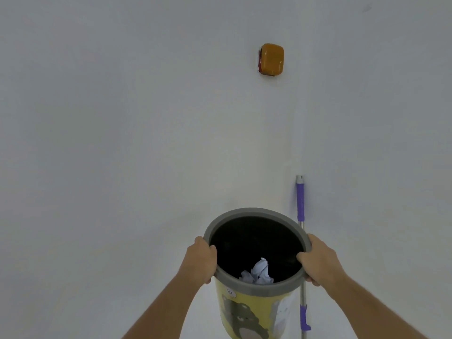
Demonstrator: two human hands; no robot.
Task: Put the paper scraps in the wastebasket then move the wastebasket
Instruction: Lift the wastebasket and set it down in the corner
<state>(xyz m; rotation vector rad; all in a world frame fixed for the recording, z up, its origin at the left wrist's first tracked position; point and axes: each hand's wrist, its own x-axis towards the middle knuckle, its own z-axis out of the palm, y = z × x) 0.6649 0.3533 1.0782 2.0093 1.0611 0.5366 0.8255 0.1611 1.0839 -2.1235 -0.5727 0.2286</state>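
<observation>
— Against the wall (pixel 122 118), what fills the view?

— Pale, plain wall nearly everywhere. Low and centre is the bin (pixel 247 307), a yellow one with a grey rim and a bear printed on its side. It is upright, tipped a little toward the camera, so the dark inside shows.

— Who has it?

— Both hands. The left hand (pixel 201 259) is clamped on the rim's left side, thumb hooked inside and fingers wrapped outside. The right hand (pixel 318 261) grips the right side the same way, thumb over the inner edge. Both forearms come up from the bottom corners.

— Is it standing on anything?

— Its base is cut off by the lower edge, so I cannot tell.

— And the scraps?

— Crumpled white paper (pixel 258 272) lies inside the bin, at the bottom, toward the near side.

— Anything else?

— A mop handle (pixel 300 204) just right of the bin, upright against the wall, purple grip on top and metal tube below, passing behind the right hand. Higher up, an orange box (pixel 271 59) is fixed to the wall, well apart from the rest.
</observation>
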